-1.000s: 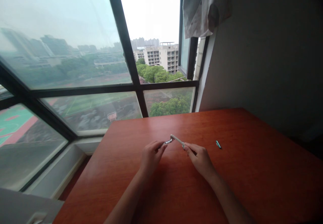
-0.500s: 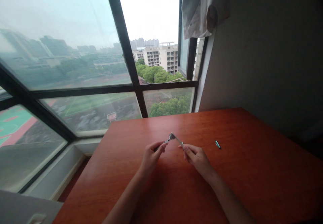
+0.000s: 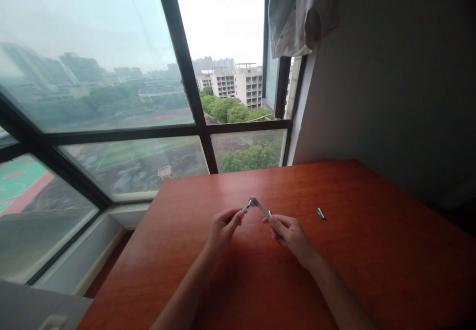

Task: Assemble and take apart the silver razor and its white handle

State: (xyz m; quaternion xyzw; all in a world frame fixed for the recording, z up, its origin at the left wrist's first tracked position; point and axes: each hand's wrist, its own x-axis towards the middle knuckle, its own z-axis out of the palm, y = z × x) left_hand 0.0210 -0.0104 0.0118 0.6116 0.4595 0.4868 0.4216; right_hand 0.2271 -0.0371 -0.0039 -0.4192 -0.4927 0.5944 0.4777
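Both my hands are over the middle of a reddish wooden table [image 3: 372, 250]. Between them they hold a small silver metal tool [image 3: 256, 205] with a handle and a short piece joined at its far end. My right hand [image 3: 289, 231] is closed round the handle's near end. My left hand [image 3: 222, 230] pinches the short silver piece at the tool's left end between thumb and forefinger. The tool is lifted slightly above the table.
A small teal and silver bit [image 3: 321, 213] lies on the table to the right of my right hand. Large windows with dark frames [image 3: 203, 129] stand behind the table. A pale garment [image 3: 297, 12] hangs at the upper right beside a grey wall.
The tool's joint has risen a little off the table. My right hand has slid slightly nearer and closed more round the handle. My left hand has barely moved.
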